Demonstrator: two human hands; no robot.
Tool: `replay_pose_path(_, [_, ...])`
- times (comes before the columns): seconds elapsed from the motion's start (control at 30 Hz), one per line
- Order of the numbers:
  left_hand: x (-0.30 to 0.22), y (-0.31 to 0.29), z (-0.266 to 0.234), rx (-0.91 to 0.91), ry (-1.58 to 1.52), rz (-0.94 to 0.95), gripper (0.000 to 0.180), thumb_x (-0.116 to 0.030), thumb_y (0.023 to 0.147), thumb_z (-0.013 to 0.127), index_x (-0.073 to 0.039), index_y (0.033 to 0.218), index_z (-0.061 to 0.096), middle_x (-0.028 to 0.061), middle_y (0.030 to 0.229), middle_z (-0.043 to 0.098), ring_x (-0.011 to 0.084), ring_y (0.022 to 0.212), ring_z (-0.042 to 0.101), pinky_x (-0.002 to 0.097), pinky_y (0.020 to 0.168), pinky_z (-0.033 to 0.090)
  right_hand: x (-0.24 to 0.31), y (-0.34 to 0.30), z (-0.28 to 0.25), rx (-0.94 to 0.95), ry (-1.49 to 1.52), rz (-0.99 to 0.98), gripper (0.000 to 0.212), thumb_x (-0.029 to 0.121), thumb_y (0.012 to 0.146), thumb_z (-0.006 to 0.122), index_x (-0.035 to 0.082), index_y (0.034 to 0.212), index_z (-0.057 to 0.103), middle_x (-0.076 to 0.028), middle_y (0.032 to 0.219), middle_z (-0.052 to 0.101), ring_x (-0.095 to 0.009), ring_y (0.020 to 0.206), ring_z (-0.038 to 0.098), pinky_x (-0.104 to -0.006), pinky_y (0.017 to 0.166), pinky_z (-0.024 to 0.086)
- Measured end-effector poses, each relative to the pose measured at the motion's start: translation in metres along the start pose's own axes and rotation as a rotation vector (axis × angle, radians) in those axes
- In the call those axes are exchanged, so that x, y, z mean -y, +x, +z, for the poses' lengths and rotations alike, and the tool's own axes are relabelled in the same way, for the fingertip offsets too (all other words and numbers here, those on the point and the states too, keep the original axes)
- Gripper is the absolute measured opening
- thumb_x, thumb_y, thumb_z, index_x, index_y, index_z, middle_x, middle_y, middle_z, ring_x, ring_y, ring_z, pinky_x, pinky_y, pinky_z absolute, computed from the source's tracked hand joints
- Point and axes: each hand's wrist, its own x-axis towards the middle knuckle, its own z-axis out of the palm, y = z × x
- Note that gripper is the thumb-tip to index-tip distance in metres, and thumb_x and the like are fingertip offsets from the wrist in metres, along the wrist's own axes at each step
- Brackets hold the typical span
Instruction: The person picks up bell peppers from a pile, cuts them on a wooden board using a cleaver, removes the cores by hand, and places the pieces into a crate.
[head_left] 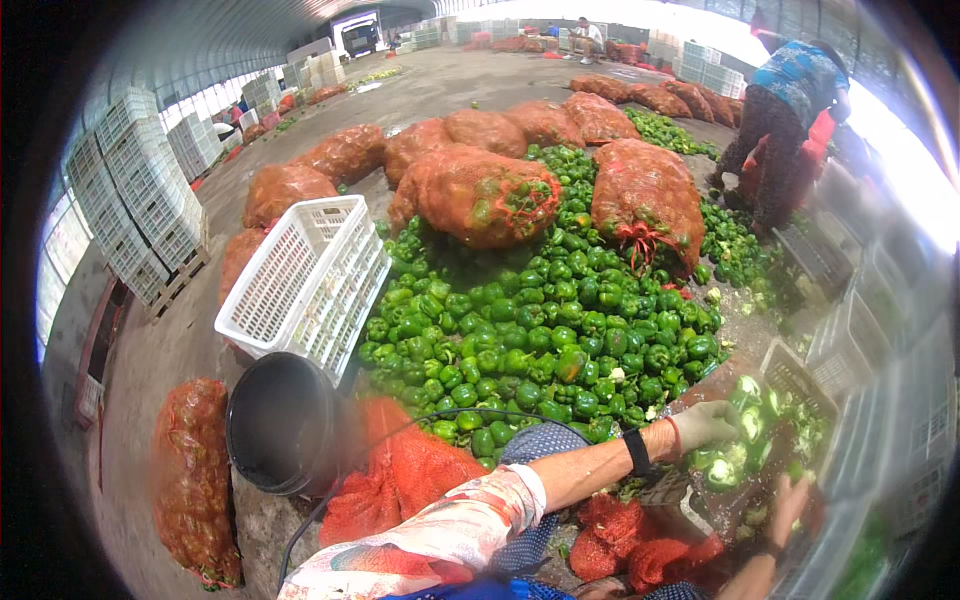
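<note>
I am sorting green peppers, moving them from the big heap of peppers [540, 340] on the floor into the crate [790, 375] that sits just right of the heap. The step in hand looks like the placing: my left hand [705, 422], in a pale work glove, reaches out past the heap's near right edge and rests over the peppers in the crate [745, 420]. Its fingers are curled loosely downward onto the pile there; whether they clasp one pepper or merely touch the top ones I cannot tell, since the blur at the rim hides the fingertips. My right hand [788, 505] comes up from below, nearer to me than the crate, fingers spread and apart from each other, gripping nothing that I can see, just beside the crate's near edge.

My judgement is that the next move calls for letting the left hand come free of the crate and swinging back toward the heap for another pepper.

Left of the heap stand a white slotted crate [305, 280] and a dark bucket [285, 425]; behind the heap lie orange mesh sacks [480, 195] stuffed with peppers.
</note>
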Motion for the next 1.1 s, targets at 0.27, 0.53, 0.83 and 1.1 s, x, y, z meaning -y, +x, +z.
replay_pose_path(0.27, [0.024, 0.009, 0.019, 0.137, -0.018, -0.029, 0.044, -0.04, 0.098, 0.051, -0.002, 0.121, 0.056, 0.0021, 0.105, 0.062, 0.0091, 0.094, 0.053, 0.0251, 0.08, 0.046, 0.135, -0.067, 0.025, -0.014, -0.189, -0.631, 0.05, 0.019, 0.089, 0.058, 0.006, 0.135, 0.045, -0.017, 0.131, 0.051, -0.034, 0.126, 0.043, -0.0455, 0.106, 0.032])
replay_pose_path(0.53, [0.009, 0.002, 0.009, 0.132, 0.265, -0.005, 0.036, -0.03, 0.095, 0.052, 0.001, 0.112, 0.057, 0.0093, 0.096, 0.064, 0.0151, 0.086, 0.056, 0.0309, 0.073, 0.048, 0.151, -0.067, -0.007, 0.18, 0.058, -0.589, 0.049, 0.018, 0.08, 0.065, 0.004, 0.125, 0.052, -0.016, 0.113, 0.057, -0.032, 0.099, 0.056, -0.0408, 0.087, 0.042])
replay_pose_path(0.83, [-0.021, -0.017, 0.014, 0.129, 0.506, 0.023, 0.061, -0.039, 0.086, 0.059, 0.001, 0.131, 0.05, 0.0201, 0.116, 0.06, 0.0265, 0.106, 0.06, 0.033, 0.09, 0.047, 0.148, -0.078, 0.01, 0.191, 0.089, -0.5, 0.051, 0.01, 0.074, 0.063, -0.003, 0.122, 0.051, -0.023, 0.114, 0.057, -0.037, 0.106, 0.057, -0.0413, 0.089, 0.047])
replay_pose_path(1.1, [-0.028, -0.025, 0.012, 0.197, 0.573, 0.103, 0.062, -0.039, 0.086, 0.063, -0.011, 0.138, 0.045, 0.0212, 0.13, 0.054, 0.0297, 0.119, 0.054, 0.0356, 0.1, 0.042, 0.166, -0.08, 0.006, 0.487, 0.854, -0.086, 0.039, 0.011, 0.078, 0.064, 0.007, 0.116, 0.055, -0.009, 0.095, 0.066, -0.018, 0.078, 0.062, -0.0287, 0.071, 0.05])
